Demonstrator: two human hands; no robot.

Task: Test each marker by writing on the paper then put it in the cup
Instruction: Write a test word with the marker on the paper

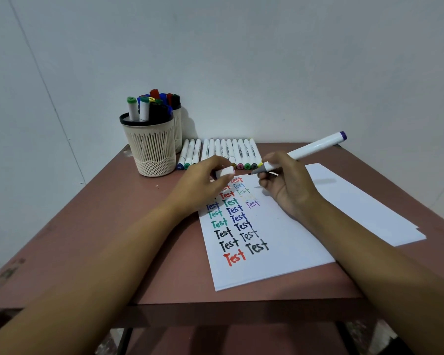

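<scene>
Gripping the uncapped marker (315,146) in the right hand (289,190) just above the paper (292,247), with its cap (225,172) pinched in the left hand (203,183), the person should probably write on a bare patch, then recap before reaching for the cup (151,149).

Two cups (149,147), many markers (217,149), one cap (224,172)
</scene>
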